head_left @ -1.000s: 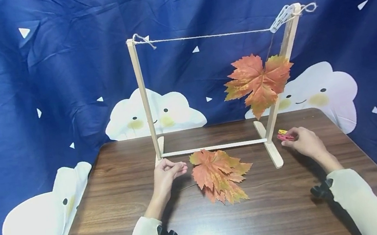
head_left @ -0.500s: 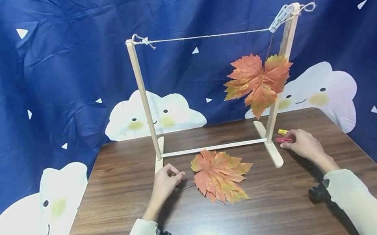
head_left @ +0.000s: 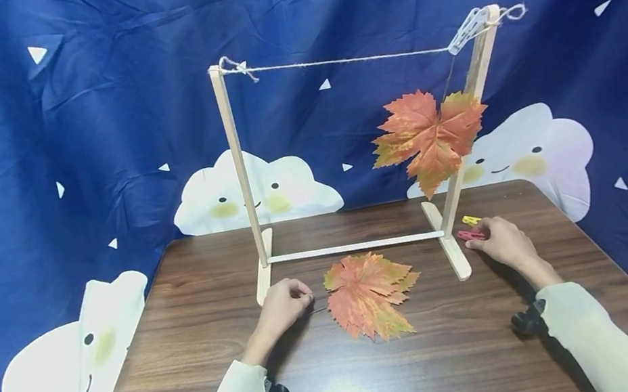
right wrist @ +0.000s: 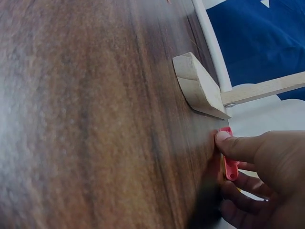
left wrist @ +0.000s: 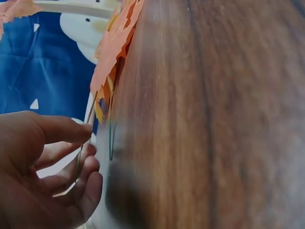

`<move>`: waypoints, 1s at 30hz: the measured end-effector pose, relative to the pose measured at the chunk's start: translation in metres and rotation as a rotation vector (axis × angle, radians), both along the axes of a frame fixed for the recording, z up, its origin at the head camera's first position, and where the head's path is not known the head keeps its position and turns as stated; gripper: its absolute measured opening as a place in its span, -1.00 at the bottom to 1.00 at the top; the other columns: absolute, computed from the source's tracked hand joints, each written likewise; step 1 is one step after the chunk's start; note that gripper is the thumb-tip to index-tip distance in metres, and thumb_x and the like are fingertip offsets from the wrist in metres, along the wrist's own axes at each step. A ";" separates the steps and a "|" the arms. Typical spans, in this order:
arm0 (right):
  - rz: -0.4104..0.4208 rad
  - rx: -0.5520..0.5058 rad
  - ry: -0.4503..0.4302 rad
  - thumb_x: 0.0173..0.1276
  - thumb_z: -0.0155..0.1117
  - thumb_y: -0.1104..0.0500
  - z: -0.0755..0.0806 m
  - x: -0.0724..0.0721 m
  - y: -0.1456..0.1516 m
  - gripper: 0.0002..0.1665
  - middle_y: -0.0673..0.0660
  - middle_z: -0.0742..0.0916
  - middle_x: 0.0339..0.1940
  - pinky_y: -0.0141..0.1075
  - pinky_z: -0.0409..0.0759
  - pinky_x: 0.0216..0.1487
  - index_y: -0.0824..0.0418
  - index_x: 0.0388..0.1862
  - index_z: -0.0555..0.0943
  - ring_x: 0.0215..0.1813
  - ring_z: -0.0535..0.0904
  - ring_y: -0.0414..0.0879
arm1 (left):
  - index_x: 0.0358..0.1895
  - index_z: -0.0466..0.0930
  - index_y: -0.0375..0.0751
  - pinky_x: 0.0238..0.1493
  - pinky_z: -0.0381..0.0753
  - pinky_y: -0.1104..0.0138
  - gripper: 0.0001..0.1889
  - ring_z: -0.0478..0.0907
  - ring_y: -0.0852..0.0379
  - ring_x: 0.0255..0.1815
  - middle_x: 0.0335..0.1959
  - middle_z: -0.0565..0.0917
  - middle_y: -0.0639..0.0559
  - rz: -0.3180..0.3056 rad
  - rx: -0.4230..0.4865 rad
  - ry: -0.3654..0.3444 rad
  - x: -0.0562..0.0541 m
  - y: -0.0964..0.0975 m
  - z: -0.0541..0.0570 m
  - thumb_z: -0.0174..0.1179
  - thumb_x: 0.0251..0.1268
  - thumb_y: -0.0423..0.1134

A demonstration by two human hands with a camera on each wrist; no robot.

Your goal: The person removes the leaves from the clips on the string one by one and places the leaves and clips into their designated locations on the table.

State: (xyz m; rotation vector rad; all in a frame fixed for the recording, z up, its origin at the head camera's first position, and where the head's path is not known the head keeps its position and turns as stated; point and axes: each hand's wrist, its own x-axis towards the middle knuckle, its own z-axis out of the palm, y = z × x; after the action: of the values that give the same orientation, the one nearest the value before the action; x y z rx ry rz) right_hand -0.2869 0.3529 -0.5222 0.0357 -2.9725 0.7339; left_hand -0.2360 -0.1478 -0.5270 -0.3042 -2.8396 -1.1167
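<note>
My left hand (head_left: 284, 307) pinches the thin stem (left wrist: 90, 112) of an orange-and-yellow maple leaf (head_left: 369, 293) between thumb and fingers, in the left wrist view. Leaves overlap there low over the table, and a second green stem (left wrist: 111, 136) lies beside the hand. On the right, the thumb and fingers of my right hand (head_left: 506, 241) hold a red clothespin (right wrist: 231, 167) near the tabletop. A yellow clothespin (head_left: 470, 220) is just behind it. Another maple leaf (head_left: 431, 136) hangs by its stem from a white clothespin (head_left: 468, 32) on the string (head_left: 342, 60).
A wooden frame (head_left: 239, 167) with two posts and a low crossbar (head_left: 355, 246) stands at the back of the brown table (head_left: 203, 350). Its right foot (head_left: 456, 256) lies left of my right hand. A blue cloud-patterned curtain (head_left: 92, 121) hangs behind.
My left hand has shifted down slightly, and the upper leaf on the table has moved a little down and right. The red clothespin in my right hand has moved slightly away from the yellow one.
</note>
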 end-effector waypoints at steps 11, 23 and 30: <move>-0.003 0.003 0.003 0.36 0.53 -0.08 0.000 0.000 -0.002 -0.41 0.41 0.71 -0.08 0.27 0.57 -0.21 0.35 0.11 0.68 -0.04 0.67 0.39 | -0.46 0.74 -0.03 -0.30 0.54 0.32 -0.90 0.50 0.25 -0.46 -0.53 0.65 0.17 -0.007 -0.041 -0.012 -0.002 0.006 -0.003 0.43 0.13 -0.33; 0.003 0.008 0.007 0.38 0.51 -0.10 -0.001 0.000 -0.001 -0.41 0.45 0.72 -0.02 0.34 0.59 -0.15 0.34 0.13 0.69 0.04 0.66 0.47 | -0.38 0.76 -0.10 -0.27 0.56 0.32 -0.97 0.52 0.29 -0.46 -0.52 0.67 0.19 -0.067 -0.071 -0.034 -0.004 0.002 -0.005 0.40 0.11 -0.31; -0.001 0.009 -0.002 0.39 0.51 -0.09 0.000 0.002 -0.002 -0.42 0.46 0.70 -0.02 0.32 0.60 -0.19 0.34 0.13 0.70 0.04 0.66 0.48 | -0.38 0.72 0.01 -0.29 0.51 0.33 -0.88 0.48 0.25 -0.41 -0.42 0.59 0.16 -0.089 -0.117 -0.055 0.001 0.004 -0.002 0.50 0.13 -0.18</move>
State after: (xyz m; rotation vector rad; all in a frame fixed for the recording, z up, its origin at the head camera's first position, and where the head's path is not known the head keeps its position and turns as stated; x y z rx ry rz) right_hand -0.2853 0.3512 -0.5221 0.0333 -2.9775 0.7209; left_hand -0.2347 -0.1438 -0.5293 -0.4175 -2.9731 -0.9899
